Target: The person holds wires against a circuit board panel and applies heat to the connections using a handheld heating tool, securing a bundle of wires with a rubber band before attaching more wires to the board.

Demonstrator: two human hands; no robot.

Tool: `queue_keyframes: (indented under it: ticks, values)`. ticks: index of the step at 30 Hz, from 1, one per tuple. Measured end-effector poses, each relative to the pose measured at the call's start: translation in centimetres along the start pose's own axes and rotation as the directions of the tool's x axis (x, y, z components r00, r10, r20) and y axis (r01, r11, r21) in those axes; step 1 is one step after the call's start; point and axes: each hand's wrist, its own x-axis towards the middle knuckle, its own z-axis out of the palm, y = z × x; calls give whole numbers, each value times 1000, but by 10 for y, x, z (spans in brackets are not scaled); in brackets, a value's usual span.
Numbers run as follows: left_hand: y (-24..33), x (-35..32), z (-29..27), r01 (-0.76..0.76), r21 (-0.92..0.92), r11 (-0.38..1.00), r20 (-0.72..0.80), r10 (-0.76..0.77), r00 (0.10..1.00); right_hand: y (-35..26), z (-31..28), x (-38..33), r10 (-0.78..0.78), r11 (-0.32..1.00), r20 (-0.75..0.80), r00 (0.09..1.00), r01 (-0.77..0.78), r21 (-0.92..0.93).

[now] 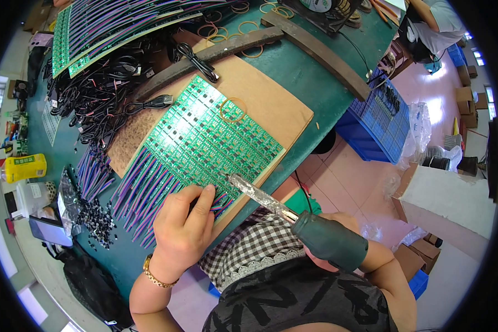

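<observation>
Right hand [340, 222] wrapped around the dark green handle of a soldering iron [331, 241], its foil-covered barrel angling in, and the tip is right at the near part of the green circuit-board panel [205, 130], though whether it touches I can't tell! Left hand [183, 218] now, fingers bent, fingertips down at the panel's near edge among the multicoloured ribbon wires [141, 191]; is one pinched there? Can't tell, the fingers hide it. The panel itself lies tilted across a tan board [279, 105], with a loose rubber band [232, 110] on its upper right part. Just beyond the panel, two dark bars [221, 47] meet at an angle, and left of it there's a great tangle of black USB cables [102, 91]. Farther beyond the panel on the left, more wired panels [61, 39] are piled up! Well left of it, a yellow bottle [26, 167], a smartphone [51, 231] and a scatter of small black parts [98, 221]; well right of it, below bench level, a blue crate [382, 130]
</observation>
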Motion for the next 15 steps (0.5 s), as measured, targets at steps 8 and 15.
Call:
queue_keyframes:
  ticks: [8,15]
  values:
    - [1,-5,2,-44,121,992,-13,46,999,-1,-1,-3,-42,999,48,998,42,5]
    - [8,3,-8,239,-126,963,11,-240,971,4,-5,-9,-38,998,105,994,32,57]
